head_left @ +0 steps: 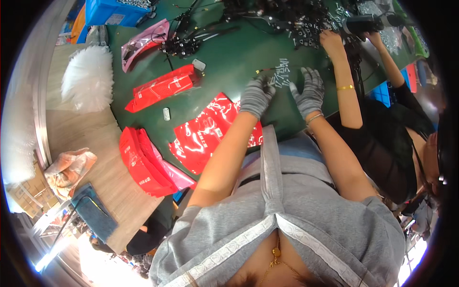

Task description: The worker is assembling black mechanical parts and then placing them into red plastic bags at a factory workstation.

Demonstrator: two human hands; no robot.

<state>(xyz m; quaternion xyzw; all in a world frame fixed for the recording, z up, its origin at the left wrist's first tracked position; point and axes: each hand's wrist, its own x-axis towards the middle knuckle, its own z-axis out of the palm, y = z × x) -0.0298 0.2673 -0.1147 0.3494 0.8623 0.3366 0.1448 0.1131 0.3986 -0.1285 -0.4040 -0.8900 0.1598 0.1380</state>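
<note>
Both my hands wear grey striped gloves and rest over a green table (229,62). Between them lies a small loose heap of thin silvery pieces, screw-like in shape (282,74). My left hand (257,97) is at the heap's left edge, its fingers apart and its fingertips close to the pieces. On the other side, my right hand (310,92) lies with fingers spread and thumb out, holding nothing. Just beyond my left hand is a thin dark cable (267,71) with a yellowish end. Red glossy plastic bags (205,131) lie under and beside my left forearm.
More red bags (143,162) sit at the table's left edge, near a red pack (162,88). A pink bag (143,43), black cables (181,45) and a blue bin (117,12) are farther back. At right, a co-worker's arms (346,88) reach into scattered metal parts (306,31).
</note>
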